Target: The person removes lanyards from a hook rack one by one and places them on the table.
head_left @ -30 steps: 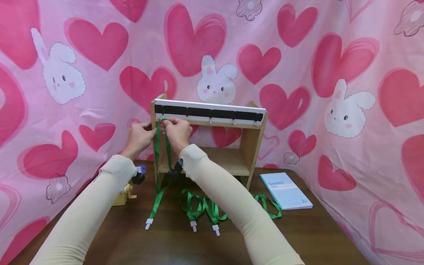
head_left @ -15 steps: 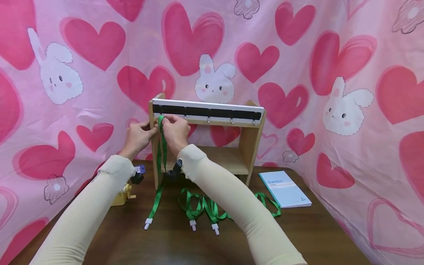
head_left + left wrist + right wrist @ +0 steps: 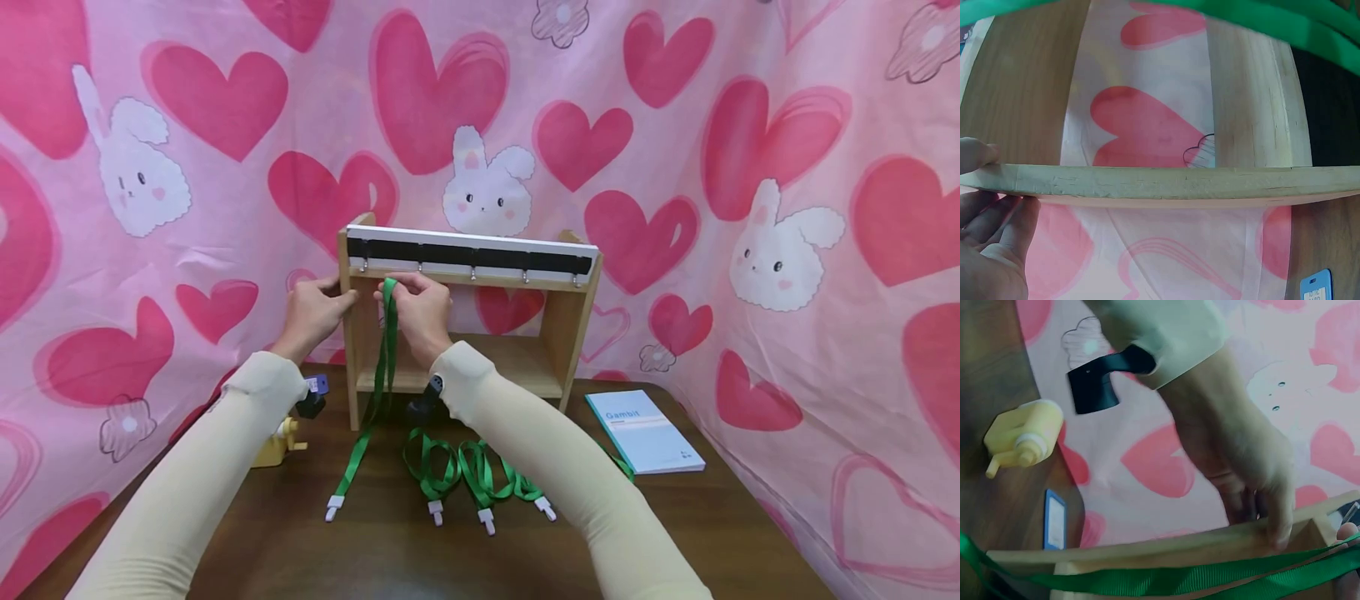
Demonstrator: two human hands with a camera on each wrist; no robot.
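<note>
A wooden shelf unit (image 3: 517, 367) stands on the table, with a white and black strip (image 3: 476, 252) across its top front bearing several small metal hooks. My left hand (image 3: 311, 318) grips its left side panel (image 3: 1147, 182), thumb on the inner face and fingers on the outer one, as the left wrist view shows. Just below the strip, my right hand (image 3: 422, 315) pinches the top of a green lanyard (image 3: 386, 350). The lanyard hangs down in front of the shelf to the table, where its white clip (image 3: 334, 507) lies. The leftmost hook (image 3: 364, 265) holds nothing.
Several more green lanyards (image 3: 433, 479) lie coiled on the table in front of the shelf. A notebook (image 3: 645, 429) lies to the right. At the left are a yellow device with a crank (image 3: 1029, 434) and a blue-framed card (image 3: 1055, 520).
The lanyard's top has come away from the leftmost hook. My right hand has carried it right and slightly down. My left hand stays on the side panel.
</note>
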